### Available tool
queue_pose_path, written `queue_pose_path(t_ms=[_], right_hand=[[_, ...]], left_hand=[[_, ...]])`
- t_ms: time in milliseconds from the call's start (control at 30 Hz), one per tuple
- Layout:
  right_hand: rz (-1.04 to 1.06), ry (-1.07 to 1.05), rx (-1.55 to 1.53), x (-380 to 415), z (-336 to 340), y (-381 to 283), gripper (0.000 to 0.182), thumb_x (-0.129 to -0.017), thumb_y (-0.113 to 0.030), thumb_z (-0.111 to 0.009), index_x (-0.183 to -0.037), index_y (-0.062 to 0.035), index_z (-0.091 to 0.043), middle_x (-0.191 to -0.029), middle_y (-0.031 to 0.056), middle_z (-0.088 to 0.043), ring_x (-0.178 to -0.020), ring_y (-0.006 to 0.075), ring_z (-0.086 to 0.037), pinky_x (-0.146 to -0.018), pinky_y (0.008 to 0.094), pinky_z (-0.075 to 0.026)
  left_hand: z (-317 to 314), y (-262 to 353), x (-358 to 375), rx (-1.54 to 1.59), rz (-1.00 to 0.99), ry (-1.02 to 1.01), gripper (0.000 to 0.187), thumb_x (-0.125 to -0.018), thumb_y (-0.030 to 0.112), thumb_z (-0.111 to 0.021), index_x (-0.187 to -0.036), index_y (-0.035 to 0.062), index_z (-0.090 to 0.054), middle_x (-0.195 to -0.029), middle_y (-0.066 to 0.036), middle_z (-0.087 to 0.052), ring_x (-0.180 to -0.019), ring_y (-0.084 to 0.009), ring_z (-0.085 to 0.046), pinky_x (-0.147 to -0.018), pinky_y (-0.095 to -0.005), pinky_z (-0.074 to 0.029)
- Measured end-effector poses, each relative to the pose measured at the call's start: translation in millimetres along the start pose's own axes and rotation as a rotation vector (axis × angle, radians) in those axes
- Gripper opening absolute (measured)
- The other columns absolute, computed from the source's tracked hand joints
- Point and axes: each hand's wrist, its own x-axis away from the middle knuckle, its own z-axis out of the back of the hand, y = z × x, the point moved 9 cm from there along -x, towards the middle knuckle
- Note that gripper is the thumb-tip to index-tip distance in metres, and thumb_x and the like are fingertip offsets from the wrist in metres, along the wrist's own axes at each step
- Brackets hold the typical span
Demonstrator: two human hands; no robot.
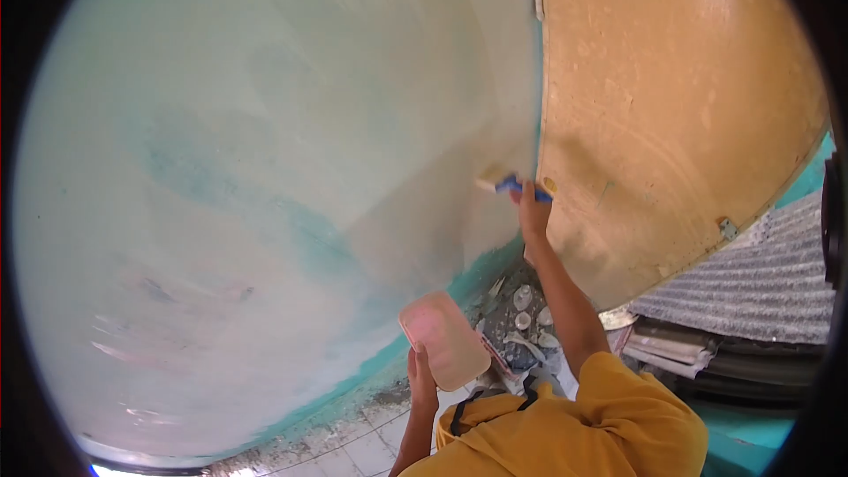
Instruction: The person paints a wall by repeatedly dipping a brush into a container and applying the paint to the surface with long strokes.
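My right hand [533, 209] is closed around the blue handle of a paintbrush [510, 183]. The pale bristles point left and overlap the light-coated wall [371, 124], close to the edge of an orange-tan door [671, 97]. Lower down, my left hand [422, 373] grips the near side of a shallow pinkish plastic tub [452, 349], thumb over its rim. Pink paint shows inside the tub. Teal patches come through the pale coat on the wall, with a teal strip along its bottom.
Cups and debris [523, 309] lie on the floor at the wall's foot, below the door edge. Grey corrugated sheets [751, 274] are stacked at the right, over darker ones. White floor tiles [371, 450] show beside my body. A metal bracket [728, 229] sits on the door.
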Motion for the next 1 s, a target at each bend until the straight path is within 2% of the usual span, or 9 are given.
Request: queue_pose_path(t_ms=[100, 167, 267, 367, 567, 700, 767, 833, 1000], right_hand=[[0.183, -0.086, -0.009, -14.6, -62.3, -106.2, 0.026, -0.100, -0.016, -0.055, -0.100, 0.0058, -0.068, -0.091, 0.0105, -0.069, -0.078, 0.0143, -0.067, -0.071, 0.0265, -0.058], [0.326, -0.136, -0.023, -17.3, -96.8, -176.3, 0.029, -0.101, -0.020, -0.053, -0.102, 0.0028, -0.071, -0.092, 0.0102, -0.072, -0.078, 0.0172, -0.069, -0.081, 0.0304, -0.056], [0.390, -0.289, -0.161, -23.4, -120.4, -219.9, 0.032, -0.103, -0.024, -0.052, -0.109, 0.0022, -0.068, -0.097, 0.0103, -0.071, -0.084, 0.0174, -0.068, -0.087, 0.0320, -0.055], [0.292, -0.176, -0.257, -19.2, -92.8, -167.1, 0.035, -0.104, -0.027, -0.051, -0.117, 0.0023, -0.065, -0.102, 0.0107, -0.070, -0.088, 0.0173, -0.068, -0.086, 0.0323, -0.056], [-0.018, -0.057, -0.056, 15.6, 5.4, 45.9, 0.036, -0.105, -0.026, -0.050, -0.116, 0.0043, -0.065, -0.101, 0.0124, -0.071, -0.081, 0.0191, -0.071, -0.075, 0.0290, -0.057], [-0.104, -0.028, 0.021, 20.2, 25.2, 71.0, 0.035, -0.104, -0.026, -0.051, -0.112, 0.0044, -0.067, -0.099, 0.0127, -0.071, -0.084, 0.0207, -0.072, -0.075, 0.0299, -0.059], [-0.127, 0.035, 0.017, 8.7, 11.8, 37.7, 0.030, -0.100, -0.020, -0.055, -0.105, 0.0071, -0.068, -0.091, 0.0130, -0.071, -0.076, 0.0200, -0.071, -0.069, 0.0274, -0.059], [-0.030, -0.003, -0.060, -1.4, -32.2, -35.2, 0.027, -0.099, -0.016, -0.056, -0.099, 0.0083, -0.068, -0.088, 0.0136, -0.071, -0.074, 0.0204, -0.071, -0.068, 0.0279, -0.059], [0.235, -0.135, -0.197, -6.7, -130.1, -228.1, 0.029, -0.100, -0.016, -0.054, -0.106, 0.0098, -0.065, -0.099, 0.0171, -0.070, -0.082, 0.0231, -0.072, -0.076, 0.0312, -0.060]], left_hand=[[3.2, -8.0, -7.6, 0.024, 0.022, -0.039, 0.067, -0.102, 0.052, -0.048, -0.142, -0.0017, -0.043, -0.131, -0.012, -0.054, -0.121, -0.0201, -0.052, -0.101, -0.0351, -0.044], [4.9, -7.9, -8.1, 0.033, 0.033, -0.050, 0.068, -0.102, 0.052, -0.048, -0.143, -0.0016, -0.042, -0.131, -0.012, -0.054, -0.121, -0.0201, -0.052, -0.101, -0.0351, -0.044], [4.8, -2.9, -9.4, 0.057, 0.010, -0.069, 0.069, -0.102, 0.053, -0.049, -0.144, -0.0016, -0.041, -0.132, -0.012, -0.053, -0.121, -0.0200, -0.052, -0.101, -0.0347, -0.044], [10.0, -4.2, -11.4, 0.039, 0.007, -0.081, 0.070, -0.102, 0.053, -0.049, -0.145, -0.0017, -0.040, -0.134, -0.012, -0.052, -0.123, -0.0202, -0.051, -0.103, -0.0346, -0.042], [21.8, -9.0, -14.6, -0.086, 0.023, -0.039, 0.070, -0.102, 0.053, -0.048, -0.144, -0.0024, -0.041, -0.135, -0.013, -0.052, -0.127, -0.0207, -0.047, -0.107, -0.0349, -0.038], [21.6, -11.4, -16.1, -0.089, 0.027, -0.041, 0.067, -0.103, 0.050, -0.048, -0.144, -0.0028, -0.042, -0.135, -0.013, -0.052, -0.126, -0.0206, -0.048, -0.107, -0.0351, -0.038], [18.4, -8.4, -15.3, -0.060, 0.025, -0.046, 0.066, -0.103, 0.049, -0.048, -0.144, -0.0029, -0.042, -0.135, -0.012, -0.052, -0.125, -0.0205, -0.048, -0.106, -0.0350, -0.038], [12.6, -2.3, -13.2, -0.077, 0.039, -0.065, 0.066, -0.104, 0.048, -0.048, -0.144, -0.0033, -0.042, -0.134, -0.013, -0.053, -0.124, -0.0205, -0.049, -0.105, -0.0347, -0.039], [13.4, -8.1, -25.7, -0.014, -0.003, -0.100, 0.069, -0.103, 0.051, -0.049, -0.144, -0.0038, -0.042, -0.134, -0.013, -0.053, -0.123, -0.0205, -0.050, -0.104, -0.0345, -0.040]])
